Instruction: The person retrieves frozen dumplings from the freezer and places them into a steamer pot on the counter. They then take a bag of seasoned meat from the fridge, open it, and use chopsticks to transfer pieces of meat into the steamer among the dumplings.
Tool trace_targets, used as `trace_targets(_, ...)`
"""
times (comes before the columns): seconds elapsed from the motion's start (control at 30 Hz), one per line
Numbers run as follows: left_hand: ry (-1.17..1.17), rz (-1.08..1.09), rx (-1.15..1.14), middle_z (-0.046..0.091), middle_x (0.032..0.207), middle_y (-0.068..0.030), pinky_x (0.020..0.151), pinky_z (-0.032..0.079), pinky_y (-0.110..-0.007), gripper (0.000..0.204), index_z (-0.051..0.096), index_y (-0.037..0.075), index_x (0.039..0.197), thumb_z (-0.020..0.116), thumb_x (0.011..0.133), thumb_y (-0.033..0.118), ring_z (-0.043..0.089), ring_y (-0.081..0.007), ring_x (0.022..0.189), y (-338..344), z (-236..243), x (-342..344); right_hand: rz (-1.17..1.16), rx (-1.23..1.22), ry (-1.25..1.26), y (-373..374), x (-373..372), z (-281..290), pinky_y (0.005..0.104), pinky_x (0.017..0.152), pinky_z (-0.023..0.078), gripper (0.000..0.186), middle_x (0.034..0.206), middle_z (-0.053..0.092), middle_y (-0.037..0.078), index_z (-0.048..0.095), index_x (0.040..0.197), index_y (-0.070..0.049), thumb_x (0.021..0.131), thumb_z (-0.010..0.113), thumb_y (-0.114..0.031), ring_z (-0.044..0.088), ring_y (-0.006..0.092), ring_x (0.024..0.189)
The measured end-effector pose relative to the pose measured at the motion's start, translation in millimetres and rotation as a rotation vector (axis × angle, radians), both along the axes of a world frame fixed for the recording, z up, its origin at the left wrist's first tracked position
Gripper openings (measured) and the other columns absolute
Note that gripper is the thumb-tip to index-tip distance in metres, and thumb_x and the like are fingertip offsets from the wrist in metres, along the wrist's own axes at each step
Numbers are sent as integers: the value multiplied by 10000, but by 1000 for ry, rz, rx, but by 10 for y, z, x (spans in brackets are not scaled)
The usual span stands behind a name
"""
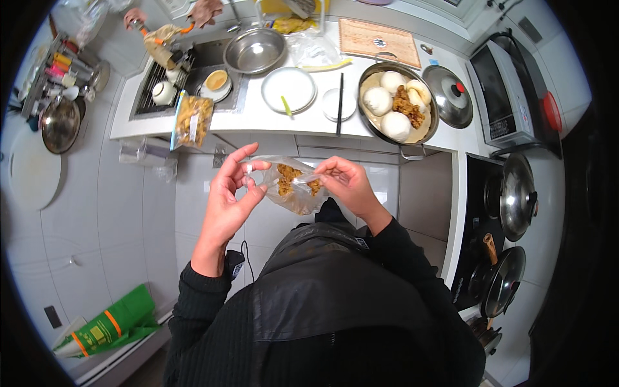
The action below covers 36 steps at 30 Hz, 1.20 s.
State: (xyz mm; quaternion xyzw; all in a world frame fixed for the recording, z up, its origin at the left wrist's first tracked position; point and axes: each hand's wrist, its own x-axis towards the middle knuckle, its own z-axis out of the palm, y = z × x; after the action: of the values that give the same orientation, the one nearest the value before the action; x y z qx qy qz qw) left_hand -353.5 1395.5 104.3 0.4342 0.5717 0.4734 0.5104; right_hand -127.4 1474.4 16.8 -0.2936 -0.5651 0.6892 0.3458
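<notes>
Held in front of my waist is a clear plastic bag (pixel 298 205) with brown, crumbly fried-looking food (pixel 287 178) inside. My left hand (pixel 231 187) has the bag's left edge between its thumb and fingers, its other fingers partly spread. On the opposite side, my right hand (pixel 348 183) pinches the bag's rim, fingertips close together. Beyond the bag, on the counter, a two-handled steel pan (pixel 428 129) holds several white buns (pixel 395 126) and a heap of similar brown food (pixel 409 107).
A lid (pixel 449 97) lies right of the pan; black chopsticks (pixel 340 104) and white plates (pixel 289 89) are left. A bag of yellowish food (pixel 192 120) overhangs the counter edge by the sink. A wooden board (pixel 379 42) lies behind. Lidded pans (pixel 505 282) stand on the right-hand stove.
</notes>
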Motion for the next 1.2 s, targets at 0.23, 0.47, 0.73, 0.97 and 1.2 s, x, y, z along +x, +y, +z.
trace_targets(0.23, 348, 88, 190, 542, 1269, -1, 677, 388, -178, 614, 570, 71, 1266, 553, 685, -131, 361, -47, 695, -445, -135, -84, 158, 116, -85, -127, 35, 129, 302, 874, 463, 225, 971, 626, 25, 631, 928, -8, 731, 555, 71, 582, 139, 943)
trace_targets(0.47, -146, 217, 82, 477, 1373, -147, 685, 397, -157, 791, 293, 64, 1467, 549, 740, -114, 408, -25, 722, -629, 36, -239, 460, 660, -334, 68, 76, 330, 353, 893, 454, 208, 920, 644, 59, 634, 829, -58, 667, 557, 47, 592, 252, 1024)
trace_targets(0.73, -97, 350, -3, 532, 1319, -154, 666, 404, -151, 785, 243, 75, 1483, 553, 783, -97, 427, -4, 699, -665, 134, -131, 171, 531, -550, 1244, 386, -173, 376, 732, 511, 299, 1006, 643, 95, 638, 1116, -62, 819, 657, -94, 632, 294, 727)
trace_targets(0.97, -69, 532, -54, 523, 1336, -141, 710, 417, -155, 770, 233, 84, 1495, 555, 815, -81, 445, -2, 733, -641, 124, 28, 303, 1433, -1199, 2428, 169, -1417, 418, 589, 529, 167, 895, 561, 165, 646, 920, -90, 776, 563, -67, 658, 309, 706)
trace_targets(1.2, -143, 603, -70, 488, 1369, -162, 722, 416, -174, 805, 241, 68, 1494, 542, 763, -85, 473, -32, 757, -564, 156, 288, 331, 1376, -1042, 2512, 63, -1286, 459, 637, 526, 44, 950, 514, 193, 518, 864, -34, 826, 531, -18, 630, 339, 764)
